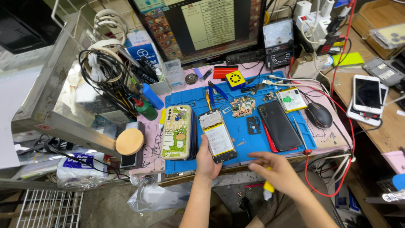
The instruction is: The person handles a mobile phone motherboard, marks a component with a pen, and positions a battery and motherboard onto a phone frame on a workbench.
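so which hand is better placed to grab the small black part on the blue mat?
Probably right. The right hand hovers open at the mat's front edge, below the small black part; the left hand is holding the opened phone.

Matt blue rubbery mat [244, 139] over a scuffed pink counter [152, 147]. Glossy black glass on the closed phone [279, 125]; bare metal and a paper-labelled battery in the opened phone [217, 136]. Smooth pale wood disc [129, 141]. Brushed steel shelf [55, 88]. Crinkled clear plastic bag [156, 196].

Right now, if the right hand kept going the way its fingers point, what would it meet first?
Probably the opened phone held in the left hand: the right hand points left toward its lower end, though depth is unclear.
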